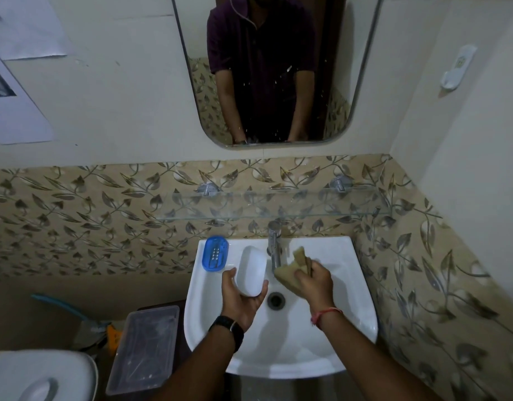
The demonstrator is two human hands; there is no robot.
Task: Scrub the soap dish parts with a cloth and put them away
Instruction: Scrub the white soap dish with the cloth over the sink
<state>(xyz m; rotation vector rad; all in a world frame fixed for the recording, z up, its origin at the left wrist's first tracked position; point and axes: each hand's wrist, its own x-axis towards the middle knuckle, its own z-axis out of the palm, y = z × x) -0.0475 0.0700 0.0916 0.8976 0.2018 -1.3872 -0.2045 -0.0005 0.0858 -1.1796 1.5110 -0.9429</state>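
My left hand (240, 299) holds a white oval soap dish part (251, 270) over the left of the white sink (350, 308), its smooth underside turned up. To the right of the tap (275, 244), my right hand (314, 280) grips a crumpled tan cloth (290, 264) above the basin. A blue slotted soap dish part (215, 253) lies flat on the sink's back left corner, apart from both hands.
A glass shelf (272, 205) runs along the tiled wall above the tap, under a mirror (275, 68). The drain (275, 299) sits between my hands. Left of the sink stand a clear plastic box (144, 348) and a white toilet lid (38, 374).
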